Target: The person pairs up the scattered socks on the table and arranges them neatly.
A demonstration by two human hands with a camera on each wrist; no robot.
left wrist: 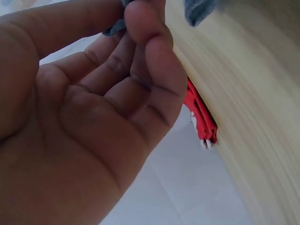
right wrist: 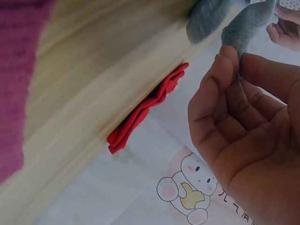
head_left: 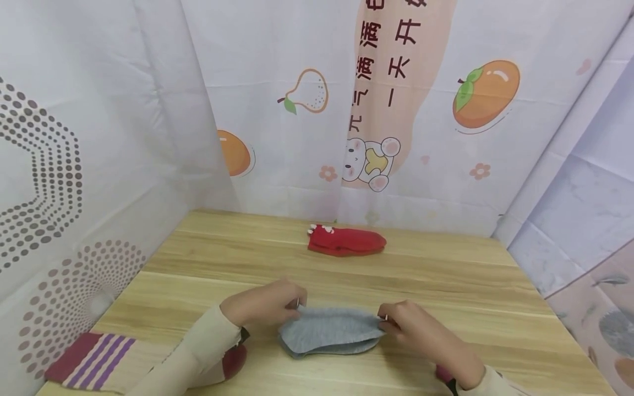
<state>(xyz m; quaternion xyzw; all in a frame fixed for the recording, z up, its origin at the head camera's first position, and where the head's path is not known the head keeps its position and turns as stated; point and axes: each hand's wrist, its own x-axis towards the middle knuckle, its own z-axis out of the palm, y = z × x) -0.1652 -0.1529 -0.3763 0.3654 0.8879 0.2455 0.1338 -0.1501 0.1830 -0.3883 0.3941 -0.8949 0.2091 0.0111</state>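
A person's left hand and right hand pinch opposite ends of a gray knit piece, apparently a sock or a pair, above the near side of a wood-grain table. In the head view the left hand grips at 10 o'clock, the right at 3 o'clock; between them the lower side parts into two layers. The step in hand appears to be straightening the knit by its ends. The next move seems to call for both hands working evenly, so that the layers line up and neither pinch slips.

Well apart at 12 o'clock lies a folded red knit piece, white trim at its 9 o'clock end. Toward 9 o'clock, partly behind the left forearm, lies a cream sock with purple stripes. Toward 4 o'clock, a dark-pink item is mostly hidden by the right wrist.

Beyond the table hangs a white curtain bearing cartoon fruit and a sideways bear. Its dark-red Chinese lettering, running bottom to top, shows 元气 in one column and 一天开 in the other; characters above are unclear or cut off. No brand or label is legible on the knitwear.
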